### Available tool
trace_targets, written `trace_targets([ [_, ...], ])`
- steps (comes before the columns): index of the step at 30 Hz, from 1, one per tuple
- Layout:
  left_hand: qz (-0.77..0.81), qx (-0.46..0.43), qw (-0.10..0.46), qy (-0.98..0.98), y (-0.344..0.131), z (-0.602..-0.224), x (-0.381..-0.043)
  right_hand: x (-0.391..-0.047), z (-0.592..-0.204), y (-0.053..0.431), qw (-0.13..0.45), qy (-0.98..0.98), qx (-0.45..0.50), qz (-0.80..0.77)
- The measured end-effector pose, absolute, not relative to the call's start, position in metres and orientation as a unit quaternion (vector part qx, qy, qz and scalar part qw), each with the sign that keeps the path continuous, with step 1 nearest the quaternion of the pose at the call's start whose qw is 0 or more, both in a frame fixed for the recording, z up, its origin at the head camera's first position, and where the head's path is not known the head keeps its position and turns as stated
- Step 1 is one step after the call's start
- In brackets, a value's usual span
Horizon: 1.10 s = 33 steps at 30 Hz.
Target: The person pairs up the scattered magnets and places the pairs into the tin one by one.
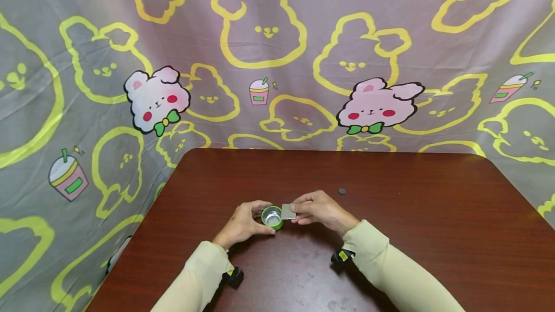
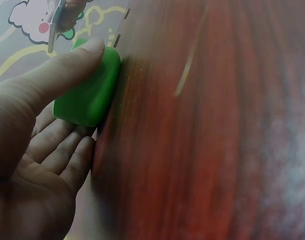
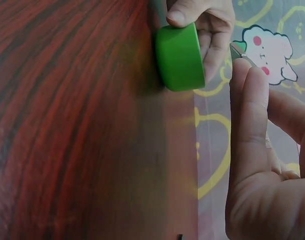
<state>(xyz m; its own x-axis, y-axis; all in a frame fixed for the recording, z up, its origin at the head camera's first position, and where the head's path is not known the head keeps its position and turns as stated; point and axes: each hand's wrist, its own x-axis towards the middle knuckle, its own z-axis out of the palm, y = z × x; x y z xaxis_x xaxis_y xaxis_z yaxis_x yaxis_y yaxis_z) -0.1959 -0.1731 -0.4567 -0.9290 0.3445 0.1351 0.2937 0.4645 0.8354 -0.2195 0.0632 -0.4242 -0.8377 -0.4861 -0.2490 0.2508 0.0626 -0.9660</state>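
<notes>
A small round green tin [image 1: 272,217] with a shiny silver inside stands on the table, its open top facing up. My left hand [image 1: 244,221] grips it from the side, thumb at the near side and fingers at the far side. The left wrist view shows the thumb lying against the green wall of the tin [image 2: 90,95]. Close to the tin's right rim, my right hand [image 1: 318,211] pinches a thin flat grey square piece [image 1: 288,212] between thumb and fingers. Its thin edge [image 3: 237,51] shows at the fingertips in the right wrist view.
A small dark disc [image 1: 342,191] lies on the brown wooden table [image 1: 416,206], beyond the right hand. A patterned cloth [image 1: 286,81] hangs behind the table and along its sides. Each sleeve's cuff carries a black wrist device [image 1: 234,277].
</notes>
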Motion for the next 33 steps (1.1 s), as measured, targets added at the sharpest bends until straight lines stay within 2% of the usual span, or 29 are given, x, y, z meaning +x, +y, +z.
trace_targets([
  [21,0.488,0.171,0.041,0.855,-0.174,-0.456,-0.197,-0.221,-0.436,0.049,0.274,0.671,-0.068,-0.685],
  [33,0.487,0.173,0.035,0.855,-0.173,-0.458,-0.198,-0.223,-0.435,0.034,0.251,0.733,-0.072,-0.628],
])
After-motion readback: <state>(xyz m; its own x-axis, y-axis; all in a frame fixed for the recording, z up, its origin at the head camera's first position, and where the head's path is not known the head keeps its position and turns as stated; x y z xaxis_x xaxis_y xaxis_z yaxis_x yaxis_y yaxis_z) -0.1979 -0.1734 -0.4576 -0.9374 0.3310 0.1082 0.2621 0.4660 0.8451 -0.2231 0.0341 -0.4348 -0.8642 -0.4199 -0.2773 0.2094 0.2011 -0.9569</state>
